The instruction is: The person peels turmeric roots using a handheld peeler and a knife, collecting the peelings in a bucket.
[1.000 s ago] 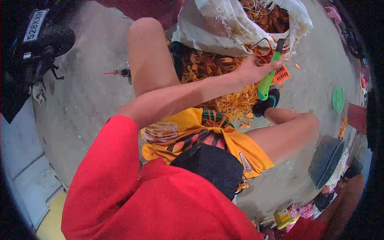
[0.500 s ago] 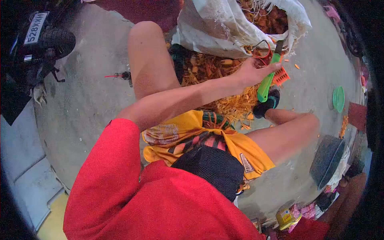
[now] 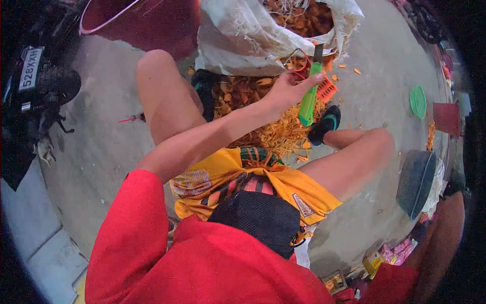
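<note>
My left hand (image 3: 289, 95) is closed round a green-handled tool (image 3: 308, 104) with a dark blade at its upper end. Beside that handle is an orange slotted piece (image 3: 328, 89), and a thin red looped thing (image 3: 302, 60) shows by the fingers; whether these are gripped too is unclear. Beneath the hand, between the legs, lies a heap of orange shreds and pieces (image 3: 276, 133). A white sack (image 3: 235, 43) holding more brownish-orange pieces stands just beyond. At the lower right a bare arm near red cloth (image 3: 392, 283) fades into the dark edge; my right hand does not show.
A dark red tub (image 3: 167, 25) stands at the top left, a motorcycle with a plate (image 3: 31, 68) at the far left. On the right are a green dish (image 3: 418, 102), a reddish container (image 3: 446, 119) and a dark basin (image 3: 416, 185). Orange bits dot the floor.
The view has shifted, so the sack, legs and left hand appear further left, and more of the red tub shows. My left hand still grips the green-handled tool.
</note>
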Demonstrator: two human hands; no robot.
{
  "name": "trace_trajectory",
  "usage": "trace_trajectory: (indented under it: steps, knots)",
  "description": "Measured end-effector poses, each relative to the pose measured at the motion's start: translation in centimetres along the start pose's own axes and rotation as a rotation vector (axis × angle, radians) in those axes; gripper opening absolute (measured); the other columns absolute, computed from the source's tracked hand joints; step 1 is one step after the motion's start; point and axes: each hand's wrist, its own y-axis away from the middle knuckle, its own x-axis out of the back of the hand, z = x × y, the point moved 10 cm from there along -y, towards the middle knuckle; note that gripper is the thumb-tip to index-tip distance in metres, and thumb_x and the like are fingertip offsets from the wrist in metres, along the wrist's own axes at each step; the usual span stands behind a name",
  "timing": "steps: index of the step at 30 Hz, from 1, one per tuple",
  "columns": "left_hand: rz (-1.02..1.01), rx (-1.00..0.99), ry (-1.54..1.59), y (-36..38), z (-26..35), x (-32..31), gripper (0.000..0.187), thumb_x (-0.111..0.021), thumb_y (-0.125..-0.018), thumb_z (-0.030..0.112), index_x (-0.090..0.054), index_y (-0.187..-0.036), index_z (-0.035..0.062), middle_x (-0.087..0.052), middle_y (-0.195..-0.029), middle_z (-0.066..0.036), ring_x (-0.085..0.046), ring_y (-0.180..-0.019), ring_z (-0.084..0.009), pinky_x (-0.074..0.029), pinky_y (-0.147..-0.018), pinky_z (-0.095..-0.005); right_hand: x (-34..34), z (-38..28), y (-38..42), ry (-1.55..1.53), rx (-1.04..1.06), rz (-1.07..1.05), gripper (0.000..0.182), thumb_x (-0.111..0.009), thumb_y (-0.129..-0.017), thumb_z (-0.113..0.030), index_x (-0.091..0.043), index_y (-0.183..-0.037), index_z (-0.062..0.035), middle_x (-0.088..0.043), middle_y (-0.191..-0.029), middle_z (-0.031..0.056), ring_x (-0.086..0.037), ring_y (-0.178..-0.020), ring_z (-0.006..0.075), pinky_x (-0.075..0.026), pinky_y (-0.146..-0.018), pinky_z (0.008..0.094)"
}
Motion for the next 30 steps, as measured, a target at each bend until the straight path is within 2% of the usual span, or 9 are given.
trace_trajectory:
  steps: [4,7,11,14,16,19,28,30]
  knots:
    - [0.008,0.011,0.009,-0.1,-0.3,-0.1,0.086,-0.077,-0.081,0.063,-0.052,-0.133,0.0000,-0.061,-0.120,-0.010,-0.057,-0.108,-0.0173,-0.047,-0.092,-0.0341,0.8,0.5,0.6,0.061,-0.015,0.017,0.032,-0.059,-0.091,-0.039,-0.061,-0.109,-0.0128,-0.060,-0.098,0.0068,-0.055,-0.087,0.0239,-0.046,-0.073,0.0393]
    - [-0.007,0.071,0.005,-0.1,-1.0,-0.1,0.085,-0.077,-0.081,0.063,-0.052,-0.132,0.0004,-0.061,-0.118,-0.009,-0.057,-0.108,-0.0169,-0.047,-0.094,-0.0347,1.2,0.8,1.2,0.103,-0.029,0.016,0.032,-0.059,-0.091,-0.040,-0.061,-0.108,-0.0130,-0.060,-0.097,0.0067,-0.055,-0.086,0.0239,-0.046,-0.072,0.0394]
    - [0.026,0.059,0.012,-0.5,-1.7,0.0,0.080,-0.077,-0.081,0.062,-0.054,-0.130,0.0022,-0.062,-0.115,-0.007,-0.057,-0.104,-0.0152,-0.046,-0.094,-0.0340,1.8,1.1,1.8,0.151,-0.043,0.027,0.032,-0.059,-0.091,-0.041,-0.062,-0.108,-0.0133,-0.059,-0.096,0.0066,-0.055,-0.085,0.0240,-0.046,-0.072,0.0395]
    - [-0.048,-0.001,0.047,-0.5,-1.0,-0.7,0.078,-0.077,-0.081,0.063,-0.057,-0.126,0.0022,-0.062,-0.111,-0.005,-0.056,-0.101,-0.0141,-0.046,-0.093,-0.0334,2.0,1.0,1.8,0.183,-0.041,0.045,0.032,-0.059,-0.090,-0.041,-0.062,-0.107,-0.0135,-0.059,-0.095,0.0066,-0.055,-0.084,0.0241,-0.045,-0.071,0.0397]
    - [0.061,0.058,-0.027,-0.3,-1.5,0.2,0.076,-0.077,-0.081,0.064,-0.060,-0.122,0.0026,-0.062,-0.109,-0.005,-0.056,-0.098,-0.0137,-0.046,-0.088,-0.0325,2.1,1.0,1.8,0.203,-0.038,0.048,0.032,-0.059,-0.090,-0.042,-0.062,-0.106,-0.0136,-0.059,-0.095,0.0065,-0.055,-0.083,0.0241,-0.045,-0.071,0.0397]
    - [0.001,0.060,-0.018,-0.5,-1.5,0.0,0.076,-0.076,-0.081,0.064,-0.060,-0.121,0.0021,-0.062,-0.108,-0.005,-0.055,-0.097,-0.0138,-0.045,-0.086,-0.0321,2.4,1.1,2.1,0.238,-0.036,0.048,0.032,-0.059,-0.090,-0.042,-0.062,-0.106,-0.0138,-0.059,-0.094,0.0065,-0.055,-0.083,0.0242,-0.045,-0.070,0.0398]
    - [0.075,-0.013,0.056,-0.5,-1.4,0.2,0.077,-0.077,-0.081,0.063,-0.060,-0.122,0.0008,-0.062,-0.108,-0.005,-0.056,-0.098,-0.0144,-0.045,-0.087,-0.0308,3.0,0.9,2.8,0.331,-0.036,0.054,0.033,-0.059,-0.090,-0.044,-0.062,-0.104,-0.0144,-0.059,-0.091,0.0062,-0.054,-0.080,0.0244,-0.044,-0.069,0.0402]
    - [0.037,-0.005,0.037,-0.6,-1.4,0.1,0.078,-0.077,-0.081,0.063,-0.059,-0.123,0.0009,-0.062,-0.108,-0.005,-0.055,-0.097,-0.0142,-0.045,-0.087,-0.0307,3.3,0.9,3.0,0.359,-0.037,0.054,0.033,-0.059,-0.090,-0.044,-0.062,-0.103,-0.0145,-0.059,-0.091,0.0062,-0.054,-0.079,0.0245,-0.044,-0.069,0.0402]
